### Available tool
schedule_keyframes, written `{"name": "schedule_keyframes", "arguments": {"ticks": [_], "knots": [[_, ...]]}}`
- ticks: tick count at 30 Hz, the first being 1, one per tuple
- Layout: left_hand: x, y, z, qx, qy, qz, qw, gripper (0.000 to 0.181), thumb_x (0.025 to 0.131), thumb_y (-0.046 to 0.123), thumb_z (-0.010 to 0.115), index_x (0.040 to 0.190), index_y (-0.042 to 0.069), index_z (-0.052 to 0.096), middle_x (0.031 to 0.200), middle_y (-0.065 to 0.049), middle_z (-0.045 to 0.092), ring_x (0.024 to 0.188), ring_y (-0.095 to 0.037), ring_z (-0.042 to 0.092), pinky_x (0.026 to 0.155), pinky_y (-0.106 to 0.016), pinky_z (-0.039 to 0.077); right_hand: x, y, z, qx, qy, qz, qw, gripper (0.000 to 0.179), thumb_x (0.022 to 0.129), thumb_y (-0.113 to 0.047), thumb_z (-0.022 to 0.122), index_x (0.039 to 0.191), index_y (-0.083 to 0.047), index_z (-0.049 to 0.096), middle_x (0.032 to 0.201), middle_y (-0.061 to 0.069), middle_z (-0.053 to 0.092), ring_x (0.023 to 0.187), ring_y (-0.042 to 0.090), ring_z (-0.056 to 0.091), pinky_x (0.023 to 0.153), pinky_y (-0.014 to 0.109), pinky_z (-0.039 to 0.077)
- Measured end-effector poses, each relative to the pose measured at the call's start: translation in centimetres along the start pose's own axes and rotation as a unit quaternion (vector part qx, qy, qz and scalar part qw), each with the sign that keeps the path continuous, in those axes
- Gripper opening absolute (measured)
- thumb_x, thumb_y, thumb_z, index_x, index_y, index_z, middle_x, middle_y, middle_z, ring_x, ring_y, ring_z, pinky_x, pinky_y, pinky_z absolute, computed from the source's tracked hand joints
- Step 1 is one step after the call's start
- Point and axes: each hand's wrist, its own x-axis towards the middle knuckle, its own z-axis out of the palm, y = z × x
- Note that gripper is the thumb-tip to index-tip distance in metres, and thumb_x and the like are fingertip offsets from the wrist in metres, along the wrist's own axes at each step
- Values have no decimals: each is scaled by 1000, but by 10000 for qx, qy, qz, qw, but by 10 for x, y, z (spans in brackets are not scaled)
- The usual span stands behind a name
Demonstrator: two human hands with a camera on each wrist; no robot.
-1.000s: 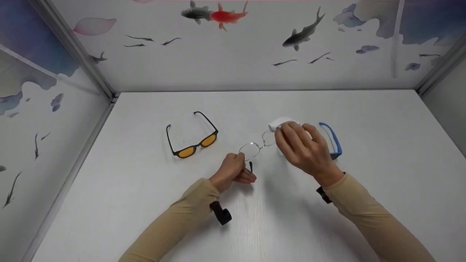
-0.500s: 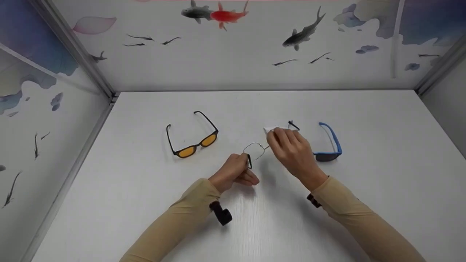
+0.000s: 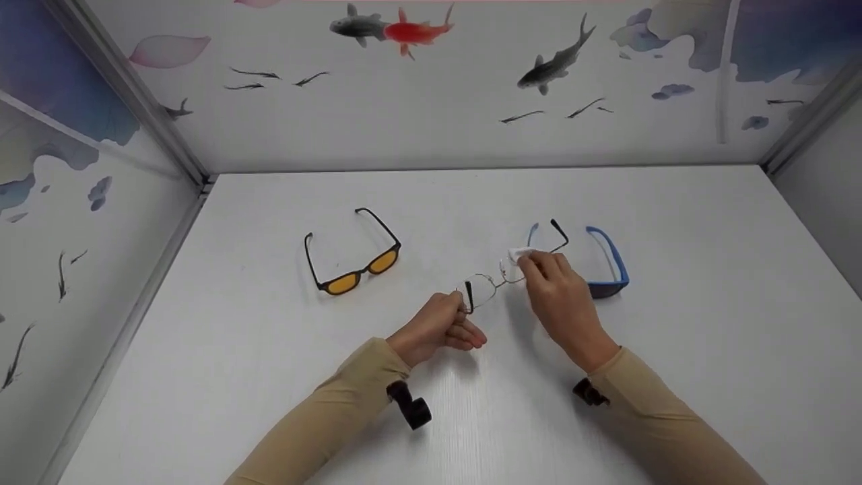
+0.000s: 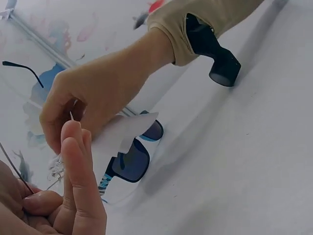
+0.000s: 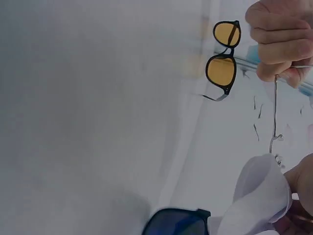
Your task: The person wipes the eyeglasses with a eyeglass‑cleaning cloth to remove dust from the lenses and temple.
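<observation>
Thin metal-framed eyeglasses with dark temple tips are held up above the table. My left hand pinches them at the left end between thumb and index finger, its other fingers extended. My right hand pinches a white cloth against the right lens, which is mostly hidden behind the hand. In the right wrist view the cloth is bunched and folded around the far part of the frame. The left wrist view shows the cloth hanging below my right hand.
Black glasses with orange lenses lie unfolded on the white table, left of the hands. Blue sunglasses with dark lenses lie to the right, partly behind my right hand. Printed wall panels border the table at the back and left.
My right hand with the cloth moved left, then slightly back right and nearer. The eyeglasses have tilted, so both dark temple tips now show. My left hand shifted slightly right, keeping its pinch.
</observation>
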Motion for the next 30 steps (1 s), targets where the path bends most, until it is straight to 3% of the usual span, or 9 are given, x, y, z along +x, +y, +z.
{"name": "schedule_keyframes", "arguments": {"ticks": [2,5,9,12,16,22,25,28,30], "knots": [[-1,1,2,180,-68,46,9998,29,87,7,31,60,7,44,71,-20,68,56,-18,66,55,-28,55,3,-2,-4,-262,-38,104,9996,23,80,12,70,102,10,63,95,25,60,80,36,61,68,42,57],[-1,3,6,282,-140,118,9994,30,88,7,30,60,8,43,73,-21,69,57,-19,67,56,-29,55,8,-7,-10,-23,-323,297,9990,18,84,10,68,101,8,63,93,23,61,80,35,63,69,42,57],[-1,3,5,-55,-171,-9,9998,26,87,6,33,62,8,41,72,-19,68,59,-19,67,55,-27,54,11,-13,-23,759,-739,827,9909,16,82,8,72,96,2,67,89,16,65,80,30,65,72,39,56],[-2,1,2,-180,-209,-86,9996,22,85,3,34,65,8,42,69,-18,67,57,-19,66,53,-26,53,12,-15,-32,520,-750,1041,9904,13,82,9,71,94,4,67,86,18,65,76,30,65,68,40,57],[-4,2,6,90,-228,27,9997,25,86,4,34,65,6,47,68,-19,67,54,-19,65,51,-27,54,17,-18,-36,-213,-525,847,9948,13,84,9,67,97,9,66,85,24,63,74,36,64,64,43,57],[-6,2,7,18,-269,80,9996,23,86,7,37,64,6,45,65,-15,66,54,-16,64,51,-24,52,17,-18,-35,694,-662,859,9917,15,81,8,72,96,3,69,88,16,66,79,29,66,72,39,56],[-7,0,7,50,-227,94,9997,25,85,4,34,62,7,45,64,-13,65,52,-16,63,50,-24,51,15,-16,-36,206,-350,916,9950,14,81,9,71,95,6,69,85,19,67,74,32,66,64,41,57],[-9,1,10,259,-204,159,9993,30,87,5,32,61,6,49,64,-14,66,51,-16,63,50,-25,52,16,-17,-33,-390,-54,670,9970,14,84,7,69,98,9,69,85,23,67,72,36,66,58,43,56],[-9,3,13,355,-229,212,9989,32,86,6,31,61,5,50,64,-15,66,51,-16,63,50,-25,52,16,-18,-33,-280,-104,495,9983,16,84,7,69,100,8,69,87,22,67,74,35,66,58,42,57]]}}
